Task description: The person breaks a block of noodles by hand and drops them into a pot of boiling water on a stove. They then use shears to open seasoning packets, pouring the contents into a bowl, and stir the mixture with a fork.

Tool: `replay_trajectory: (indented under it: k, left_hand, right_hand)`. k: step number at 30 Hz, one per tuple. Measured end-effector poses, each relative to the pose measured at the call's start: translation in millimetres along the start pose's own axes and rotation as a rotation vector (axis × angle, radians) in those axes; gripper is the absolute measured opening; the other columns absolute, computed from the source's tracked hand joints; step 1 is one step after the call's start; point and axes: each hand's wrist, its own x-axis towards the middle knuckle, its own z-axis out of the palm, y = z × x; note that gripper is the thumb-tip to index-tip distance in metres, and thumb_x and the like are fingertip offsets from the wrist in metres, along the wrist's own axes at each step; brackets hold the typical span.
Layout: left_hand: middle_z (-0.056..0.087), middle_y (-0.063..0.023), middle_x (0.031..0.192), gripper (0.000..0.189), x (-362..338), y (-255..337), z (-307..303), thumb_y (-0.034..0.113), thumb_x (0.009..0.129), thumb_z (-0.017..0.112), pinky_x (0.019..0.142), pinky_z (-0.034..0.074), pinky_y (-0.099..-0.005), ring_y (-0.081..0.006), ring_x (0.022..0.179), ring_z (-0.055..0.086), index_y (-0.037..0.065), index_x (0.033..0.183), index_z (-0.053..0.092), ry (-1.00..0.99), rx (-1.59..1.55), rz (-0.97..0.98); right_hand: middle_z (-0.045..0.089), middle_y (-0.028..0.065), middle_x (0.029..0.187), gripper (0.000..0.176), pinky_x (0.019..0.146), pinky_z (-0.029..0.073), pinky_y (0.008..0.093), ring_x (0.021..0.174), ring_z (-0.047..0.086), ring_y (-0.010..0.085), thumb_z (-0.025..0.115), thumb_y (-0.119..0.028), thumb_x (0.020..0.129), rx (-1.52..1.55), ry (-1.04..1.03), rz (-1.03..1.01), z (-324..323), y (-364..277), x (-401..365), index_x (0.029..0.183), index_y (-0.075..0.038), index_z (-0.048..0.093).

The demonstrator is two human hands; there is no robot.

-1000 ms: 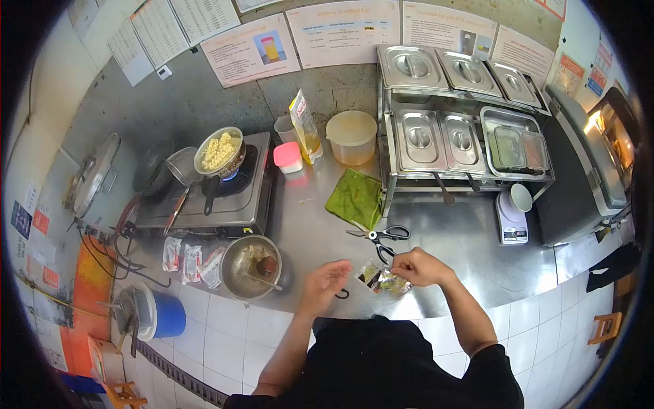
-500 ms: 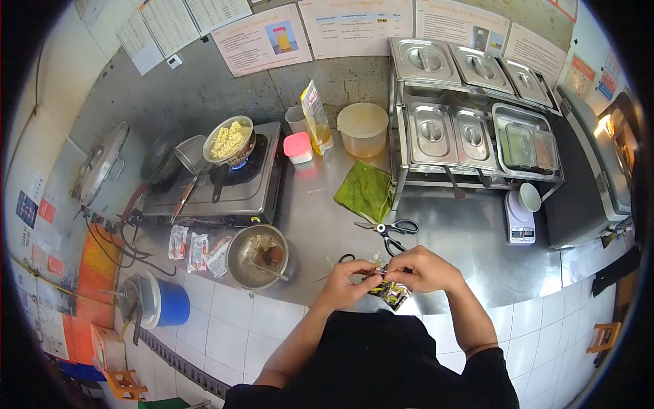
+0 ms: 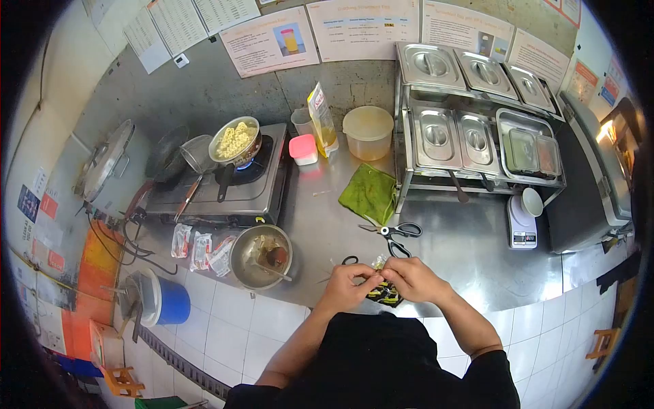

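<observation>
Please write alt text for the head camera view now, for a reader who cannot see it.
A person's left hand and right hand pinch a small shiny packet at the edge of a metal counter. Beyond them lie open scissors and a green cloth; to the left, noodles sit in a pan over a lit burner.

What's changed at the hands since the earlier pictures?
The left hand, first open and apart, moved right and now pinches the packet with the right hand. The packet shifted toward the person. Pan, bowl and cloth stayed put.
</observation>
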Motion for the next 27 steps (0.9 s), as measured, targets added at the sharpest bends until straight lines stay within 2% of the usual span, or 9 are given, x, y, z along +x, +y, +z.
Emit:
replay_trajectory:
  k: [3, 5, 6, 8, 10, 14, 20, 23, 27]
  left_hand:
    - [0.065, -0.0091, 0.086, 0.019, -4, -7, -2, 0.009, 0.081, 0.069, 0.074, 0.049, -0.0287, -0.0142, 0.082, 0.062, -0.004, 0.094, 0.063, -0.113, -0.217, -0.151]
    - [0.059, -0.0133, 0.109, 0.052, -7, -14, -1, 0.021, 0.079, 0.074, 0.086, 0.045, -0.0316, -0.0171, 0.101, 0.057, -0.004, 0.118, 0.051, -0.083, -0.483, 0.016]
    - [0.051, -0.0157, 0.121, 0.073, -9, -20, 0, 0.040, 0.080, 0.070, 0.091, 0.042, -0.0328, -0.0202, 0.109, 0.052, -0.004, 0.129, 0.037, -0.106, -0.579, 0.043]
    - [0.052, -0.0164, 0.119, 0.074, -8, -27, 15, 0.047, 0.081, 0.065, 0.090, 0.042, -0.0328, -0.0212, 0.106, 0.053, -0.004, 0.128, 0.037, 0.080, -0.579, 0.145]
    - [0.056, -0.0169, 0.107, 0.062, -4, -30, 34, 0.052, 0.089, 0.049, 0.083, 0.044, -0.0309, -0.0210, 0.094, 0.056, -0.003, 0.117, 0.046, 0.382, -0.464, 0.316]
    - [0.056, -0.0126, 0.092, 0.034, 5, -28, 33, 0.029, 0.096, 0.046, 0.077, 0.043, -0.0281, -0.0172, 0.084, 0.054, -0.003, 0.094, 0.056, 0.509, -0.458, 0.328]
    - [0.058, -0.0118, 0.086, 0.037, 2, -39, 30, 0.030, 0.098, 0.041, 0.075, 0.043, -0.0280, -0.0168, 0.080, 0.055, -0.002, 0.089, 0.056, 0.520, -0.488, 0.254]
    - [0.058, -0.0127, 0.092, 0.044, 1, -22, 29, 0.037, 0.098, 0.037, 0.077, 0.046, -0.0297, -0.0176, 0.085, 0.057, -0.002, 0.098, 0.056, 0.570, -0.682, 0.004]
    - [0.058, -0.0141, 0.099, 0.052, 1, -22, 37, 0.047, 0.098, 0.028, 0.082, 0.048, -0.0356, -0.0216, 0.091, 0.059, 0.003, 0.117, 0.049, 0.470, -1.035, -0.028]
  right_hand:
    - [0.057, 0.0188, 0.069, 0.013, 0.058, 0.045, 0.0396, 0.064, 0.057, 0.0366, 0.053, -0.011, 0.089, 0.084, 0.036, 0.036, 0, -1, -1, 0.083, 0.000, 0.056]
    - [0.058, 0.0139, 0.065, 0.014, 0.055, 0.044, 0.0344, 0.057, 0.058, 0.0257, 0.052, -0.010, 0.091, 0.096, 0.099, 0.034, 2, 3, -1, 0.083, 0.000, 0.055]
    - [0.054, 0.0074, 0.061, 0.017, 0.050, 0.041, 0.0302, 0.054, 0.053, 0.0162, 0.051, -0.013, 0.092, 0.215, 0.174, 0.092, 5, 4, -1, 0.081, -0.001, 0.054]
    - [0.048, -0.0045, 0.060, 0.022, 0.046, 0.035, 0.0227, 0.055, 0.043, 0.0022, 0.048, -0.017, 0.095, 0.416, 0.243, 0.270, 11, 2, -2, 0.078, -0.003, 0.051]
    - [0.049, -0.0034, 0.060, 0.021, 0.047, 0.036, 0.0231, 0.056, 0.043, 0.0029, 0.049, -0.016, 0.095, 0.418, 0.296, 0.245, 26, 7, 1, 0.079, -0.002, 0.052]
    - [0.047, -0.0033, 0.061, 0.022, 0.049, 0.035, 0.0230, 0.058, 0.041, 0.0035, 0.049, -0.015, 0.095, 0.413, 0.411, 0.210, 49, 13, 4, 0.080, 0.000, 0.052]
    - [0.051, -0.0003, 0.063, 0.021, 0.050, 0.037, 0.0230, 0.060, 0.043, 0.0038, 0.050, -0.015, 0.094, 0.380, 0.501, 0.141, 56, 11, 6, 0.080, 0.001, 0.053]
    - [0.052, 0.0001, 0.061, 0.021, 0.049, 0.037, 0.0234, 0.058, 0.044, 0.0036, 0.051, -0.014, 0.094, 0.297, 0.484, 0.155, 57, 11, 6, 0.080, 0.001, 0.053]
    - [0.051, -0.0009, 0.060, 0.021, 0.048, 0.036, 0.0228, 0.055, 0.043, 0.0029, 0.051, -0.014, 0.093, 0.431, 0.575, 0.226, 56, 11, 9, 0.078, 0.001, 0.052]
